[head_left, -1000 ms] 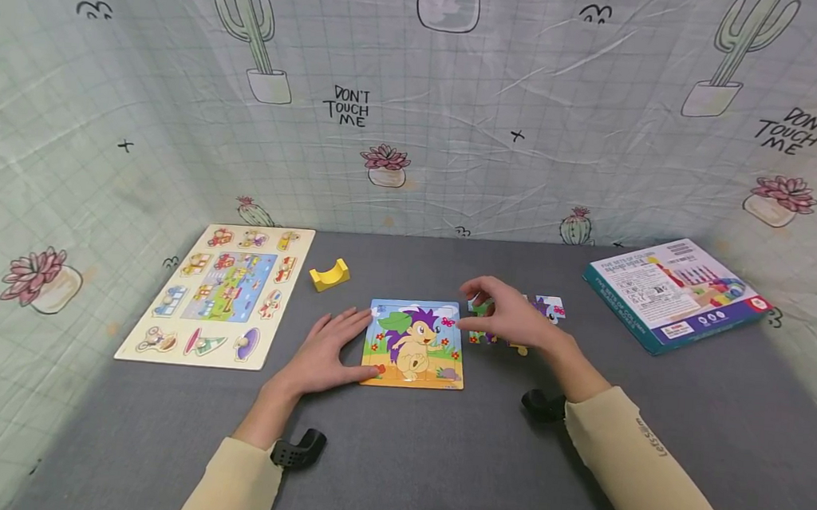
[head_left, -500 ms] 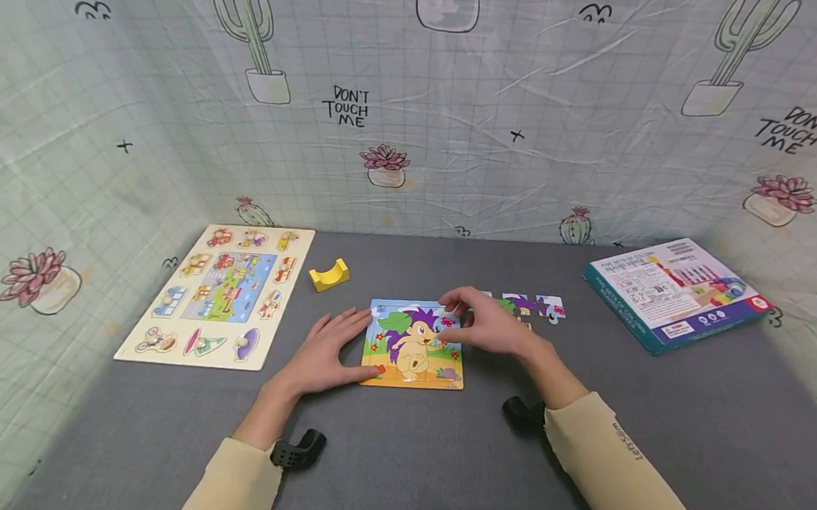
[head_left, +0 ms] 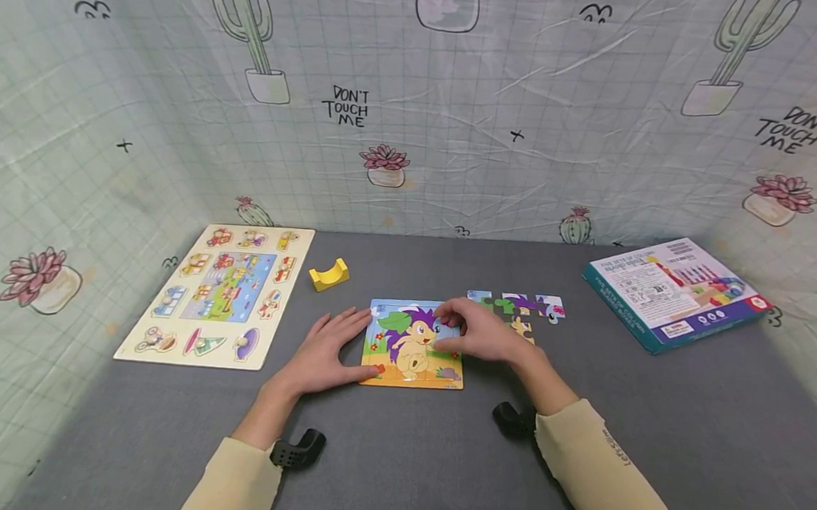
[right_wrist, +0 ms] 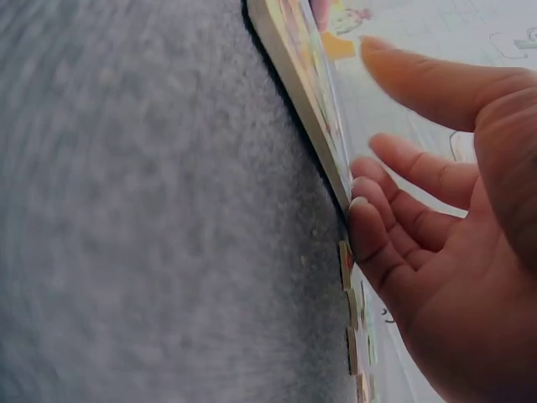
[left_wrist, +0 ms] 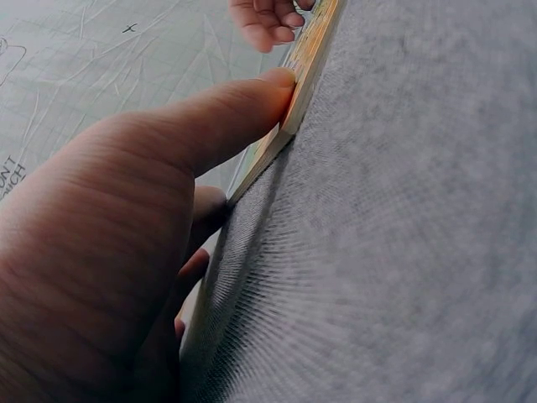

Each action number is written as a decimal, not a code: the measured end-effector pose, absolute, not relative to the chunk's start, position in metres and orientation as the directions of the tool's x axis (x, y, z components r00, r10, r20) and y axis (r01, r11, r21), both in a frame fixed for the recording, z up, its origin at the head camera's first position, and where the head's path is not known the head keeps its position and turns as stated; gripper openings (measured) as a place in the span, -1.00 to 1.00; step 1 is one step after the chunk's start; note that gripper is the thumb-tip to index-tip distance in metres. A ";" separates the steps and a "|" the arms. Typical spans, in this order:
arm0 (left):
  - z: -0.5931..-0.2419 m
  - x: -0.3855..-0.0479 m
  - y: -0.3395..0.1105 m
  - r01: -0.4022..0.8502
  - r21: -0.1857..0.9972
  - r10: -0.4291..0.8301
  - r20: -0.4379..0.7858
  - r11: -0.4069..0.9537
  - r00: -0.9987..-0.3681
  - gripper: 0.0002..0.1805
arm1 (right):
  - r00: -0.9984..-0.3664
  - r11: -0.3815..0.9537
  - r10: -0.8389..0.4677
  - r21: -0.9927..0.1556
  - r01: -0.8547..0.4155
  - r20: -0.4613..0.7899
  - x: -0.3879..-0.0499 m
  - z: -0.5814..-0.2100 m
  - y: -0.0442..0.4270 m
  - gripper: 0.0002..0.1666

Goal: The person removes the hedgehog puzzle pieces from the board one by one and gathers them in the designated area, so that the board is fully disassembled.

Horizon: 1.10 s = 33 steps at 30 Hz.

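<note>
A square jigsaw puzzle (head_left: 410, 363) with a purple-spined hedgehog picture lies flat on the grey table. At its left side rests my left hand (head_left: 329, 354), fingers spread and straight; in the left wrist view the thumb (left_wrist: 252, 105) presses on the board's corner. Over the right part of the picture is my right hand (head_left: 483, 330), fingers bent. The right wrist view has its thumb (right_wrist: 436, 88) and index finger apart with nothing between them, and the lower fingertips by the board's edge. Several joined jigsaw pieces (head_left: 520, 304) lie just behind the right hand, which partly hides them.
On the left lies a cream wooden picture board (head_left: 225, 337) with vehicle pieces. A yellow curved block (head_left: 330, 275) stands behind the puzzle. A flat teal and white box (head_left: 675, 296) lies at the back right. A printed cloth hangs behind the table.
My right hand has moved left from above the loose pieces to over the hedgehog puzzle's right part, uncovering more of those pieces. The left hand has stayed in place.
</note>
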<state>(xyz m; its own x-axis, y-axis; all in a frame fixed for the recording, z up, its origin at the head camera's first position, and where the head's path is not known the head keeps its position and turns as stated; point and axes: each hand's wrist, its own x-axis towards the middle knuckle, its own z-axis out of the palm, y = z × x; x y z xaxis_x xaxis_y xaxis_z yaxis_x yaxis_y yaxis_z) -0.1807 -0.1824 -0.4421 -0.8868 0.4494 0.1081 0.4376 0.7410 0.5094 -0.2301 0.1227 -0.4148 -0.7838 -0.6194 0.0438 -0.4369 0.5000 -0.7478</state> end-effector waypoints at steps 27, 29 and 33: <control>-0.448 -0.182 -0.179 0.436 0.516 0.449 0.108 0.737 -0.887 0.00 | -0.805 0.701 -0.590 -0.539 -0.468 -0.068 -0.216 -0.408 0.115 -0.37; -0.448 -0.182 -0.181 0.437 0.508 0.445 0.113 0.742 -0.888 0.00 | -0.804 0.704 -0.589 -0.536 -0.467 -0.074 -0.216 -0.406 0.114 -0.37; -0.446 -0.182 -0.183 0.452 0.504 0.453 0.129 0.736 -0.882 0.00 | -0.807 0.711 -0.584 -0.536 -0.456 -0.087 -0.215 -0.403 0.112 -0.39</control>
